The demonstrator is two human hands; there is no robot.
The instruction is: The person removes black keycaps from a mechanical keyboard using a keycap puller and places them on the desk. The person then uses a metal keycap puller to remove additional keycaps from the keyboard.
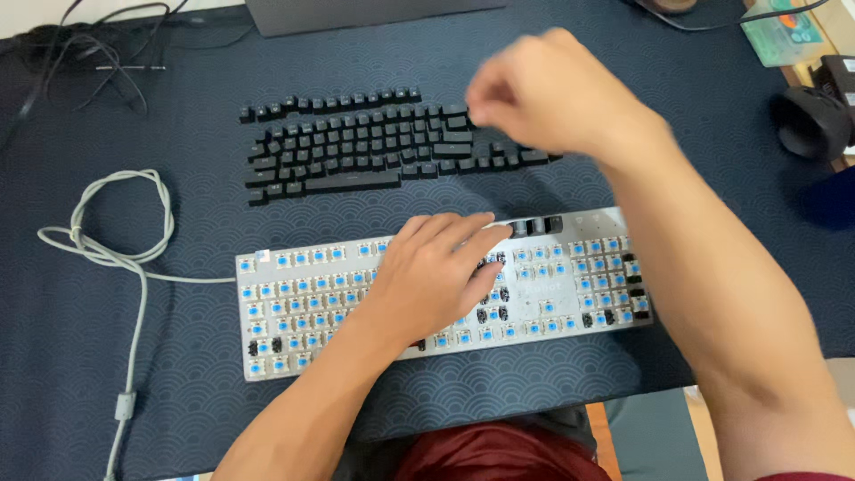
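Now — left hand (436, 272) flat on bare keyboard (294, 303) | right hand (543, 89) pinched, blurred — over loose keycaps (356, 147); grip unclear

left hand (436, 272) flat, right hand (543, 89) raised, curled

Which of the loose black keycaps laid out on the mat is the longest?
The long bar keycap in the bottom row of the loose keycaps: one unbroken strip, while those around it are small squares or short bars.

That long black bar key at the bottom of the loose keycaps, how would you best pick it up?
Pinch the long keycap across its narrow width near the middle, coming straight down from above. It lies flat on the mat, its front edge is free, and a centre grip would probably keep it level.
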